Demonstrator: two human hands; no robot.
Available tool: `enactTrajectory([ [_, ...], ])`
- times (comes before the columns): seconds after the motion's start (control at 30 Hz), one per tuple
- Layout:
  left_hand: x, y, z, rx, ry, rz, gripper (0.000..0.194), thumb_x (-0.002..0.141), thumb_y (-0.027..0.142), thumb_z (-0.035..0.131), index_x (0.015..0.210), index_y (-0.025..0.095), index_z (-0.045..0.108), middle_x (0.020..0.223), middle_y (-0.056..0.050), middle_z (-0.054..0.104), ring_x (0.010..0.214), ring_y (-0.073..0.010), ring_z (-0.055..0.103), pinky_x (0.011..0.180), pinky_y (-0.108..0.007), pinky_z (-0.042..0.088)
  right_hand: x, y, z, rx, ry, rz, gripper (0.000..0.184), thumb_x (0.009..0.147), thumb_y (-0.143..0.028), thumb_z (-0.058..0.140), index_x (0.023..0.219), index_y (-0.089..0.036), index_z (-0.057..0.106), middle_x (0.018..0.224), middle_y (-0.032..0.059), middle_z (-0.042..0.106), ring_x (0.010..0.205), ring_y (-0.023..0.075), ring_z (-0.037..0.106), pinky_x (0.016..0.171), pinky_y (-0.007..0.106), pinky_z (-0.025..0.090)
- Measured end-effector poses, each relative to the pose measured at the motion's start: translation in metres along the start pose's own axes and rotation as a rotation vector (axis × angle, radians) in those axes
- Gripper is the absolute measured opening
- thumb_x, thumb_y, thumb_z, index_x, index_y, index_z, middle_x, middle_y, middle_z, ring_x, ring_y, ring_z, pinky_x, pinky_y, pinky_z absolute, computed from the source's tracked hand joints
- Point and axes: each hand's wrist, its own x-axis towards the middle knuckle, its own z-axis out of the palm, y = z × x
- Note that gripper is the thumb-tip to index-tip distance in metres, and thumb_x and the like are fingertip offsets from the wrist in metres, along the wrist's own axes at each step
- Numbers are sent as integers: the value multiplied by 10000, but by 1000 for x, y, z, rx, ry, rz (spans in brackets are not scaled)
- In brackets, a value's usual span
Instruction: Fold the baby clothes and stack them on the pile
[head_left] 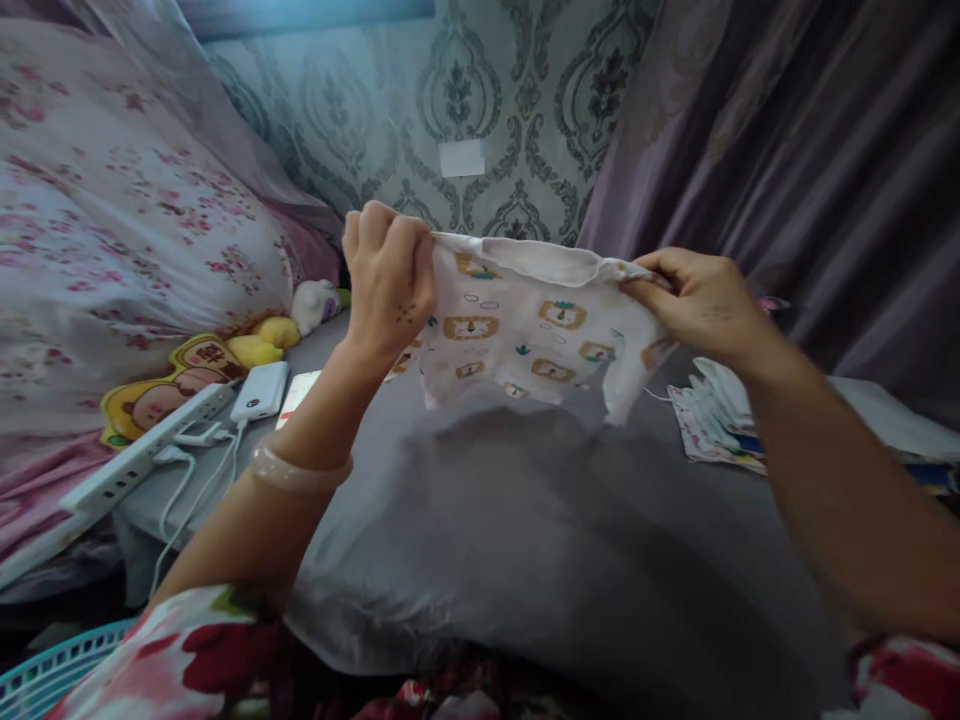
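Observation:
A small white baby shirt point(517, 330) printed with tan lion faces and green leaves hangs in the air above a grey-covered surface point(480, 520). My left hand point(390, 275) is closed on its left shoulder, knuckles up. On the other side, my right hand point(697, 295) pinches the right shoulder between thumb and fingers. The neck opening stretches between both hands along the top edge. One sleeve dangles below my right hand; the other is mostly hidden behind my left hand.
At left lie a white power strip point(150, 450) with plugged cables, a white power bank point(260, 390) and plush toys point(262, 342). Folded clothes point(716, 415) are stacked at right. A blue plastic basket point(67, 660) stands at lower left. Curtains point(705, 130) hang on the right.

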Motion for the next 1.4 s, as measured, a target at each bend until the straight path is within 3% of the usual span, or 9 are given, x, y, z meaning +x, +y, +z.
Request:
enactTrajectory([
  [0.2, 0, 30, -80, 172, -24, 15, 162, 979, 384, 402, 980, 339, 557, 1039, -27, 552, 1134, -288, 503, 1001, -562, 392, -11, -40, -47, 270, -187, 185, 359, 732, -555, 739, 888, -232, 734, 640, -12, 627, 483, 78, 488, 397, 210, 333],
  [0.3, 9, 33, -90, 159, -87, -26, 121, 958, 370, 443, 948, 367, 564, 1049, 5, 554, 1158, -286, 490, 1025, -546, 387, -2, -46, -48, 308, -257, 239, 359, 710, -556, 758, 867, -233, 734, 670, 7, 657, 499, 91, 515, 401, 218, 357],
  [0.47, -6, -15, -15, 90, -332, -44, 125, 882, 226, 497, 826, 215, 609, 884, -46, 562, 966, -235, 525, 886, -421, 442, 15, -3, 6, 225, -485, 235, 459, 722, -622, 702, 902, -201, 728, 806, 35, 702, 637, 145, 588, 546, 272, 452],
  [0.6, -67, -56, 76, 122, -624, -156, 187, 889, 190, 449, 811, 171, 618, 882, -87, 602, 878, -221, 526, 835, -379, 411, 2, 51, 85, -28, -537, 158, 397, 849, -542, 588, 976, -188, 716, 954, 71, 722, 833, 221, 641, 727, 313, 483],
  [0.73, -127, -65, 128, 177, -830, -256, 263, 918, 182, 373, 956, 145, 631, 1023, -150, 614, 975, -268, 523, 843, -384, 375, -27, 81, 152, -338, -613, 233, 278, 946, -312, 463, 1130, -205, 642, 1155, 128, 673, 1045, 262, 615, 827, 333, 453],
  [0.87, -151, -63, 145, 192, -912, -298, 286, 914, 167, 358, 1030, 143, 619, 1090, -165, 603, 1009, -286, 509, 837, -385, 356, -43, 91, 183, -453, -709, 253, 285, 977, -269, 384, 1157, -201, 594, 1235, 151, 622, 1141, 283, 570, 875, 369, 430],
  [1.1, -160, -68, 159, 146, -988, -298, 289, 921, 221, 382, 1031, 146, 638, 1078, -174, 631, 1044, -309, 507, 831, -411, 345, -33, 99, 196, -345, -781, 247, 312, 965, -264, 418, 1227, -180, 566, 1291, 133, 592, 1191, 257, 542, 925, 327, 409],
  [1.23, -158, -67, 163, 71, -1049, -312, 340, 926, 403, 440, 1031, 158, 650, 1088, -149, 665, 1056, -311, 540, 879, -425, 329, -28, 92, 206, -291, -775, 258, 356, 976, -342, 429, 1222, -140, 586, 1278, 155, 594, 1179, 239, 546, 947, 292, 390],
  [1.4, -153, -65, 168, 25, -1067, -330, 274, 949, 315, 410, 1039, 179, 631, 1100, -118, 674, 1052, -282, 565, 859, -393, 328, -36, 94, 218, -299, -706, 257, 307, 1000, -354, 379, 1150, -167, 571, 1219, 134, 607, 1151, 227, 544, 926, 297, 392],
])
